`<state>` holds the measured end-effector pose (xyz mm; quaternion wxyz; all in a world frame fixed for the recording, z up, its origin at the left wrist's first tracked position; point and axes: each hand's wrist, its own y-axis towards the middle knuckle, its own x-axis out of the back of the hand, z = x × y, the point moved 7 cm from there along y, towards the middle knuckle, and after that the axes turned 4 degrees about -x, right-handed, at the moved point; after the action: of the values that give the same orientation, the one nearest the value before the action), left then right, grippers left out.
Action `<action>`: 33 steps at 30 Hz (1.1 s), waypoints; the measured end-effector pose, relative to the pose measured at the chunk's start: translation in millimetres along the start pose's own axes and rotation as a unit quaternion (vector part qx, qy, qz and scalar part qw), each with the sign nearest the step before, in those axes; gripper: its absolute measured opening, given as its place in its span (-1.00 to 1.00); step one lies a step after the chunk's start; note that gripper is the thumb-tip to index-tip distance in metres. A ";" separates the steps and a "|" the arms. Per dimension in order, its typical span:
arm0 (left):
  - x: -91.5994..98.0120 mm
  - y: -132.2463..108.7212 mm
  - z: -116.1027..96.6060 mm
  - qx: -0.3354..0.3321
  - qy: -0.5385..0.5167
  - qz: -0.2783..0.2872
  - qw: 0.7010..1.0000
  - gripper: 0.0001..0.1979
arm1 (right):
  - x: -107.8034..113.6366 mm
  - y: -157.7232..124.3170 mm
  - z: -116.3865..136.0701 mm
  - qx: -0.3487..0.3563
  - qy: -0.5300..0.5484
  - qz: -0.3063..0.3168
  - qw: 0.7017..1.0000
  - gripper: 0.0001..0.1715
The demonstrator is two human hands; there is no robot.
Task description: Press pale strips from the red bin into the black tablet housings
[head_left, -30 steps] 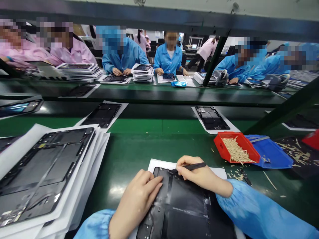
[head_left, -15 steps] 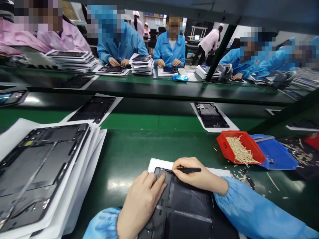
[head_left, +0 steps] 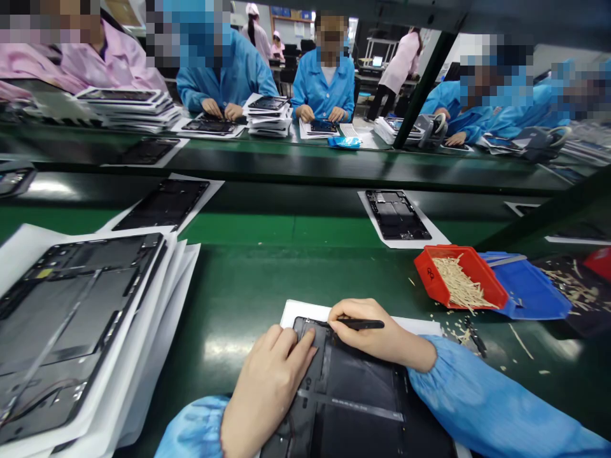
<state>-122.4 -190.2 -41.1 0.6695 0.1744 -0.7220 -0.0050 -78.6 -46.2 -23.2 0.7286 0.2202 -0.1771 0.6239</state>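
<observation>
Head view: worktop (head_left: 229, 299) dark green, glossy, with an opened black tablet (head_left: 358, 381) at near centre, on a white sheet (head_left: 415, 326); lower end of tablet cut off by the frame edge. Pale strap with faint print runs across its inner face.

Right hand (head_left: 365, 331): fingers closed on a slim black tool (head_left: 365, 324), held pen-fashion, its tip pointing left along the tablet's top edge. Tip too small to tell whether it touches.

Left hand (head_left: 270, 381): palm down over the tablet's left side, fingers extended, gripping nothing visible, fingertips resting near the upper left corner. Blue sleeves on both arms.

Left of the hands: stack of opened tablets (head_left: 71, 318) interleaved with white paper. Right, beyond the right hand: red tray (head_left: 429, 280) heaped with thin pale sticks (head_left: 461, 280), just beside a blue tray (head_left: 539, 296); pale scraps scattered on the worktop in front of them. Farther off, two more tablets on white sheets, one ahead left (head_left: 165, 203), one ahead right (head_left: 398, 219). Across the line, co-workers in blue and pink jackets sit at similar work.
</observation>
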 end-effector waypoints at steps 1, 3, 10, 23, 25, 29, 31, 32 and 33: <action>-0.1 0.1 -0.1 0.000 -0.001 0.001 1.000 -0.70 | -0.3 -0.1 0.2 0.000 0.001 0.001 1.000 -0.86; -0.6 0.6 -0.7 0.001 -0.002 0.009 1.000 -0.68 | -0.7 -0.4 0.6 -0.002 0.002 0.002 1.000 -0.86; -5.9 3.8 -1.7 0.000 0.011 0.065 0.998 -0.63 | -1.6 -0.7 1.2 0.004 -0.006 -0.011 1.000 -0.85; -5.4 4.6 -3.5 -0.003 0.064 0.066 0.996 -0.62 | -8.2 -9.8 11.0 0.029 -0.032 -0.006 0.999 -0.83; -5.5 4.8 -3.0 0.000 0.056 0.074 0.996 -0.63 | -9.6 -12.0 14.5 0.033 -0.049 0.002 0.998 -0.83; -4.7 5.5 -3.4 -0.006 0.045 0.082 0.996 -0.58 | -10.9 -13.9 18.3 0.041 -0.069 0.009 0.997 -0.82; -5.0 6.0 -3.1 -0.008 0.044 0.084 0.995 -0.59 | -11.1 -14.2 19.0 0.043 -0.076 0.010 0.996 -0.82; -5.0 6.3 -2.8 -0.008 0.045 0.083 0.996 -0.59 | -11.3 -14.3 19.2 0.042 -0.080 0.010 0.996 -0.82; -5.0 6.8 -2.5 -0.008 0.046 0.081 0.996 -0.59 | -11.7 -14.4 19.4 0.043 -0.085 0.011 0.995 -0.82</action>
<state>-121.4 -182.0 -44.1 0.7014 0.1102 -0.7023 0.0515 -66.0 -68.2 -14.5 0.6938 0.3010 -0.2140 0.6183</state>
